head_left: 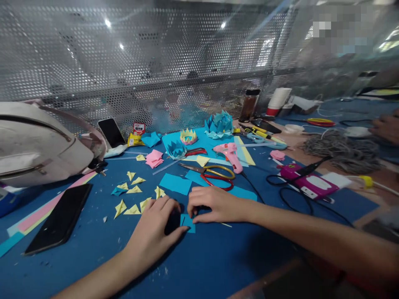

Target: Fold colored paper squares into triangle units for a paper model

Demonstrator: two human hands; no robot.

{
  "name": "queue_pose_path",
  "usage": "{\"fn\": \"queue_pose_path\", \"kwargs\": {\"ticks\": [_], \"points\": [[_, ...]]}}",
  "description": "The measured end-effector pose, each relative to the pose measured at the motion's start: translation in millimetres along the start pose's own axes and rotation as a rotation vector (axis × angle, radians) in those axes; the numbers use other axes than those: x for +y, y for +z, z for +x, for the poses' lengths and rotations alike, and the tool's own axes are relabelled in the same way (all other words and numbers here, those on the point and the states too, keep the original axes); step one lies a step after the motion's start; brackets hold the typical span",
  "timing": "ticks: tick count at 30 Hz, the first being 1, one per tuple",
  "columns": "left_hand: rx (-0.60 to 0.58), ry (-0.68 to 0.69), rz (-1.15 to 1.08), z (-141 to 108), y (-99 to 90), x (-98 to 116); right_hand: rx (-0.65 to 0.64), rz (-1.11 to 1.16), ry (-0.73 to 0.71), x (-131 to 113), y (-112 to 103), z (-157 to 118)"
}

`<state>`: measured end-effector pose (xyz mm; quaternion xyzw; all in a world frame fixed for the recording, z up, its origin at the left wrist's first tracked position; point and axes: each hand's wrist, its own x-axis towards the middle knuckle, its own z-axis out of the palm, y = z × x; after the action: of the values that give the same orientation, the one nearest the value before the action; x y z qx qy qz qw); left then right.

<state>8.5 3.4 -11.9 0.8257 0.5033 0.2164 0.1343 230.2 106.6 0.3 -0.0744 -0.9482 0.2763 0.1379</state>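
Note:
A small piece of blue paper point(192, 227) lies on the table between my two hands. My left hand point(160, 220) is curved over its left side, the thumb pressing on the paper. My right hand point(213, 204) has its fingers curled, with the fingertips at the paper's upper right edge. Left of my left hand are several folded yellow paper pieces point(134, 189) and one folded blue piece point(119, 190). Just beyond my hands lie a cut blue sheet point(176, 183) and scissors point(215, 171) with red and yellow handles.
A pink glue gun point(230, 154) with a black cord lies ahead. Behind it stand blue paper flowers point(219, 124). On the left are a phone point(60, 218) and a pale backpack point(40, 145). A magenta device point(307, 181) and grey yarn point(341, 149) lie right, near another person's hand point(386, 128).

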Motion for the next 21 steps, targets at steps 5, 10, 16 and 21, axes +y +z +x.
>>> {"fn": "queue_pose_path", "kwargs": {"ticks": [5,10,16,21], "points": [[0.027,-0.067,0.08,8,-1.7,7,0.015,-0.034,0.041,2,-2,0],[0.043,-0.035,0.069,10,-7.2,3,0.08,-0.067,0.084,7,-9,2],[0.081,0.036,-0.004,8,-12.3,-4,0.113,-0.055,0.167,-10,-10,12],[0.138,0.042,-0.121,8,-16.8,-2,0.063,0.046,0.269,-29,-5,26]]}}
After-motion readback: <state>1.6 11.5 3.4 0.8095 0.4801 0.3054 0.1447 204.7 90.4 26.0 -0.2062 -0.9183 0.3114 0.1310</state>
